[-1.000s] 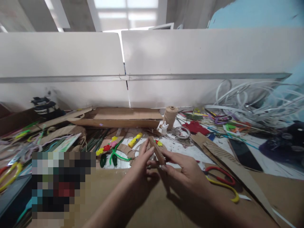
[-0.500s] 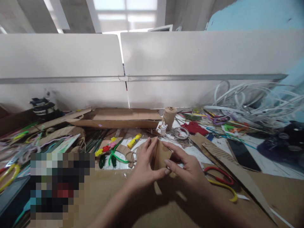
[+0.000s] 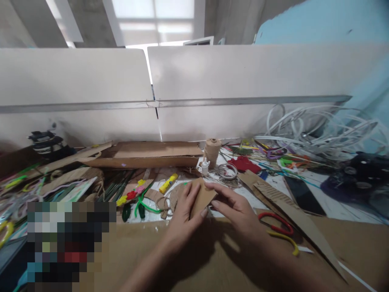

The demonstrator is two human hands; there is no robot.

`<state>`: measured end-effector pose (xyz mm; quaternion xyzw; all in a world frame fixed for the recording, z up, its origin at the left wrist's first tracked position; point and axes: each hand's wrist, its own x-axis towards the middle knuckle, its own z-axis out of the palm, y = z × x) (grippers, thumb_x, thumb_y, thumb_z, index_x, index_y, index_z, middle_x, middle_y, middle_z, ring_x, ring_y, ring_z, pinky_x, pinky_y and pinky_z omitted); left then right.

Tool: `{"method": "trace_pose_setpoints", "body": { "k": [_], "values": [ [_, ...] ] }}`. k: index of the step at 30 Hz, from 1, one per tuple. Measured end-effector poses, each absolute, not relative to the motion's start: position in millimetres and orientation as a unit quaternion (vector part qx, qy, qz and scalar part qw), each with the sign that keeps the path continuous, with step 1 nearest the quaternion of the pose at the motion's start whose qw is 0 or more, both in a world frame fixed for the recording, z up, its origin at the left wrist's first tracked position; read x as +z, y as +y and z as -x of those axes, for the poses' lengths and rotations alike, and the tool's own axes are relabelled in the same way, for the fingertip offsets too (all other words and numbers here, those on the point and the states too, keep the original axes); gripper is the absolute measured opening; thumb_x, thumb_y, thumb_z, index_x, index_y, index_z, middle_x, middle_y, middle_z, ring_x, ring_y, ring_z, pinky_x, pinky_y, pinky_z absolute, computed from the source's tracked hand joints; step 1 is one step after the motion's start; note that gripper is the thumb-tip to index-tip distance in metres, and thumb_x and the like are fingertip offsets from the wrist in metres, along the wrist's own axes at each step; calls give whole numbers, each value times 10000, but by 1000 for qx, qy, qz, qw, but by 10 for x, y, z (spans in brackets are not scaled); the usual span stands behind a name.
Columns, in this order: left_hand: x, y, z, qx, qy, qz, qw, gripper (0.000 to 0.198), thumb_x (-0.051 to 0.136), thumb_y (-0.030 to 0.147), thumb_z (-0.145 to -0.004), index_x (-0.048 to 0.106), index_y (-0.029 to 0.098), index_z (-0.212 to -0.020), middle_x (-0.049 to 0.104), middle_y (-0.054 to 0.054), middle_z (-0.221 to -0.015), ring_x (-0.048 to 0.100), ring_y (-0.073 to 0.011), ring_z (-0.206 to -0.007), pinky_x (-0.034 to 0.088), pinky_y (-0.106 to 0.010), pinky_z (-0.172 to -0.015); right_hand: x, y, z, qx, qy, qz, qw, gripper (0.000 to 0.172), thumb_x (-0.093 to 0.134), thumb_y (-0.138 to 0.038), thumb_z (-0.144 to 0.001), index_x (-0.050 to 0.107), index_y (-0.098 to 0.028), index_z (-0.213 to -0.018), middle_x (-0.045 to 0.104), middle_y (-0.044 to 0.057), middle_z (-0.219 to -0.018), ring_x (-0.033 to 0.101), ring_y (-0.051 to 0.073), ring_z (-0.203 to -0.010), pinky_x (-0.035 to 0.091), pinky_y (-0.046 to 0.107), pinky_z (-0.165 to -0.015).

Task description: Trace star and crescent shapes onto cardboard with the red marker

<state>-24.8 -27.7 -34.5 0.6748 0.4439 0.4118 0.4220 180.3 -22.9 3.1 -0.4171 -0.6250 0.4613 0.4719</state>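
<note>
Brown cardboard piece [image 3: 202, 198] sits between the two hands at the centre of the view, tilted and held above the edge of a cardboard sheet [image 3: 349, 243]. The left hand [image 3: 185, 215] grasps it from the lower left, its fingers [image 3: 188, 198] curled up against the back and its thumb [image 3: 203, 212] at the lower edge. The right hand [image 3: 234, 211] reaches in from 3 o'clock, its fingers [image 3: 217, 194] resting along the upper right edge. Its thumb is hidden, so whether that hand is gripping or only touching cannot be told.

From the cardboard piece, a round jute mat [image 3: 176, 198] lies just beside the left hand at 9 o'clock, with pipe-cleaner flowers [image 3: 130, 195] beyond it. A yellow glue stick [image 3: 167, 183] lies at 11 o'clock, and a long carton [image 3: 146, 156] lies beyond it. A twine spool [image 3: 212, 152] stands at 12 o'clock beside a small white bottle [image 3: 205, 167]. A wire ring [image 3: 227, 171] and red felt [image 3: 244, 164] lie at 1 and 2 o'clock. A black phone [image 3: 300, 195] lies at 3 o'clock, and red-and-yellow scissors [image 3: 276, 224] at 4 o'clock. White plastic strips [image 3: 322, 129] are heaped at 2 o'clock. A pixelated patch hides the lower left.
</note>
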Motion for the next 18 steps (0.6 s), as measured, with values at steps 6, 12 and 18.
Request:
{"method": "trace_pose_setpoints", "body": {
  "k": [6, 12, 18],
  "values": [
    [-397, -340, 205, 371, 468, -705, 383, 795, 549, 671, -1030, 355, 321, -1717, 64, -66, -1858, 21, -308, -1708, 37, -533, -1358, -55, -254, -1785, 451, -624, 420, 480, 339, 649, -251, -902, 720, -221, -1232, 797, 54, -1150, 740, 245, -1023, 563, 359, -898],
    [-441, -391, 132, 359, 485, -711, 361, 796, 514, 671, -1056, 290, 329, -1739, -25, -49, -1861, -27, -297, -1708, 25, -539, -1356, -191, -274, -1776, 405, -634, 443, 488, 348, 576, -223, -960, 723, -214, -1275, 792, 64, -1170, 735, 250, -1067, 547, 370, -941],
    [-551, -411, 94, 363, 485, -722, 333, 754, 462, 624, -1093, 227, 343, -1752, -87, -33, -1856, -64, -299, -1705, 38, -575, -1351, -193, -320, -1736, 342, -650, 451, 507, 340, 538, -269, -985, 752, -193, -1239, 811, 99, -1194, 739, 280, -1126, 552, 392, -965]
  ]
}}
